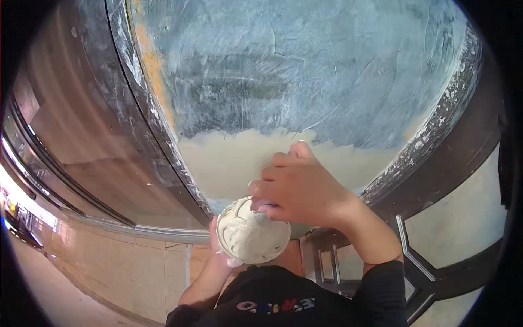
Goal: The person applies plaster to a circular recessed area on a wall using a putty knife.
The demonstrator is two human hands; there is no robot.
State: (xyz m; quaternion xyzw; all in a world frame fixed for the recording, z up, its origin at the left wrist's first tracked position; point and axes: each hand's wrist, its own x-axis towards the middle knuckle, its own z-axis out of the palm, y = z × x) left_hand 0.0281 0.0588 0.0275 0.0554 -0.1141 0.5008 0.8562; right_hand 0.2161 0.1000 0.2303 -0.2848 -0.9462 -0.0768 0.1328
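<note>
My left hand [223, 248] is wrapped round the side of a round tub [219, 228] and holds it in front of my body. White paste [253, 237] fills the tub nearly to the rim, and its surface is ridged and uneven. Over the tub's far right edge is my right hand [289, 188], with its fingers bent and closed. A small greyish bit [265, 203] shows below those fingers at the paste; the rest is hidden behind the hand, so its kind cannot be made out.
Ahead stands a blue-grey wall panel [261, 71] with a cream-coated band [218, 163] along its lower part. Dark frames smeared white [155, 117] border it. A brown glossy panel [92, 120] is at left, a dark door with pale panes [452, 229] at right, and tiled floor [131, 259] below.
</note>
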